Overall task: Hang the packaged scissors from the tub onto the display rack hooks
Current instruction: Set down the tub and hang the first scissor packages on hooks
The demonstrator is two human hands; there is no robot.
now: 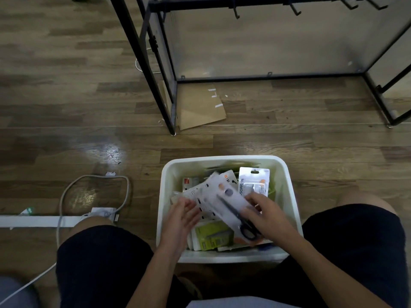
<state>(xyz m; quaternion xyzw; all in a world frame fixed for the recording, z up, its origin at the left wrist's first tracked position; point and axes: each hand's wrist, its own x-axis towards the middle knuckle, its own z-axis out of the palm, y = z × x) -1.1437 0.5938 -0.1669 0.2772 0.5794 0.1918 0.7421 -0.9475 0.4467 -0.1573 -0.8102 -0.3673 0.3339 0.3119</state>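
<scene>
right hand (268, 215) grips a clear scissors package (231, 204) holding black-handled scissors, tilted over the white tub (224, 161); left hand (183, 215), fingers loosely extended, touches its left edge. behind, an upright pack (253, 182) reads "...sors". rack hooks (297, 10) hang well beyond.

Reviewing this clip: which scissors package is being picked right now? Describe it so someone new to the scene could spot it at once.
Start at the white tub on the floor between the person's knees. Across the pile inside lies a long white scissors package, slanted from upper left to lower right, gripped by the right hand. Unlike the packs around it, its black-handled scissors show plainly on top.
</scene>
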